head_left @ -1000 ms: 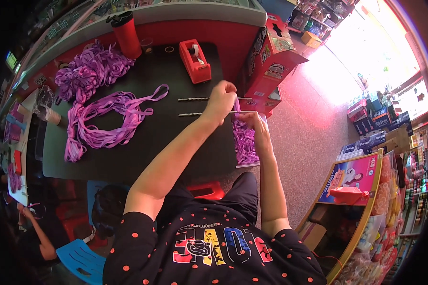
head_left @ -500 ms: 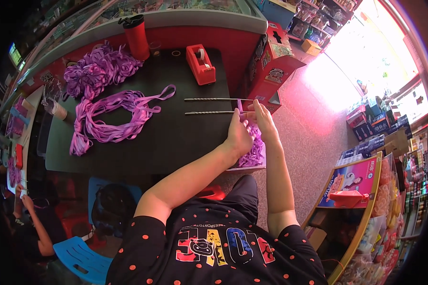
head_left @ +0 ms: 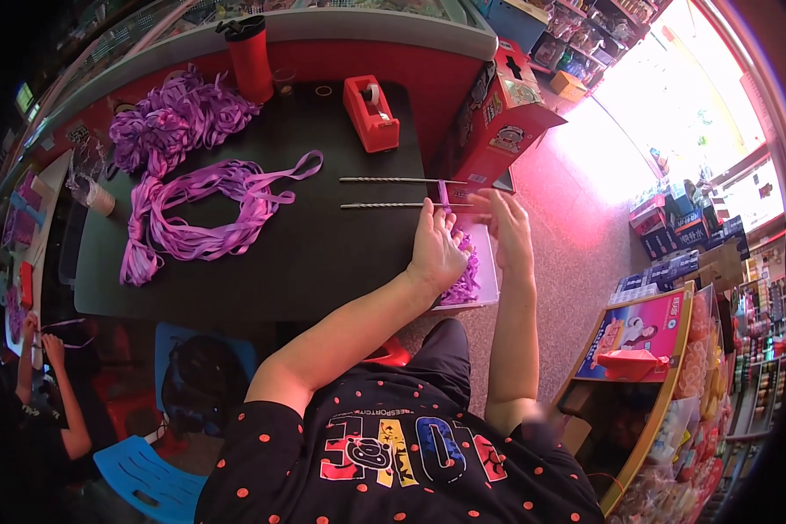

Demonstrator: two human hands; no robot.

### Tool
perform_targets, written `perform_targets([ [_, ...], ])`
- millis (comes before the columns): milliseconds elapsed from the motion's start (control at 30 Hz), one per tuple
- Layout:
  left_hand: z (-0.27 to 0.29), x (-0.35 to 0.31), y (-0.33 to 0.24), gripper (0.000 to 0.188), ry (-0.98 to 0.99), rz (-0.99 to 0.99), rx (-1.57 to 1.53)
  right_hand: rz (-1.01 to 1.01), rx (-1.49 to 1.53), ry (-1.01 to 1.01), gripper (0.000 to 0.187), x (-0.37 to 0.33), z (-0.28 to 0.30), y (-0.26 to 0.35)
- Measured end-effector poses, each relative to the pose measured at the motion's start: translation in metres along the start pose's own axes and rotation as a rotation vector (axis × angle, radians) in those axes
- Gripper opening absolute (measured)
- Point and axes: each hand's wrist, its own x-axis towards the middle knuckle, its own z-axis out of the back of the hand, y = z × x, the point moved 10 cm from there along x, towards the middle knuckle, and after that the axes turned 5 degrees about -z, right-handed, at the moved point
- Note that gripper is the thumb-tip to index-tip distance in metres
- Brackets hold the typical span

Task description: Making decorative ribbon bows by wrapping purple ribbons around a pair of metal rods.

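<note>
Two thin metal rods (head_left: pixel 384 180) with twisted ends lie parallel, reaching past the right side of the black table (head_left: pixel 323 271). A short purple ribbon loop (head_left: pixel 444 194) spans them. Just below it is my left hand (head_left: pixel 438 247), fingers stretched and parted, fingertips close to the nearer rod; whether they touch the ribbon I cannot tell. My right hand (head_left: pixel 509 229) is raised to the right of the rods, its fingers loosely bent and apart. Under both hands stands a pale box (head_left: pixel 489 284) holding purple ribbon pieces (head_left: pixel 465 281), partly covered by my left hand.
On the table lie a purple ribbon coil (head_left: pixel 205 214), a larger ribbon heap (head_left: pixel 179 122), a red tape dispenser (head_left: pixel 371 113), a red tumbler (head_left: pixel 250 61) and a thread spool (head_left: pixel 101 201). A red carton (head_left: pixel 502 122) stands beyond. Another person's hands (head_left: pixel 48 336) work at far left.
My right hand has drawn away to the right and down from the rods. My left hand's fingers have spread apart. The ribbon loop on the rods shows more plainly.
</note>
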Motion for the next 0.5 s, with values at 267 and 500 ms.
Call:
perform_targets([
  [267,0.002,-0.002,-0.004,0.088,-0.048,-0.044,-0.018,0.222,-0.24,0.083,0.026,0.061,-0.082,0.053],
  [500,0.006,0.005,0.005,0.085,0.002,-0.044,-0.021,0.154,-0.4,0.143,0.023,0.139,-0.148,0.04],
])
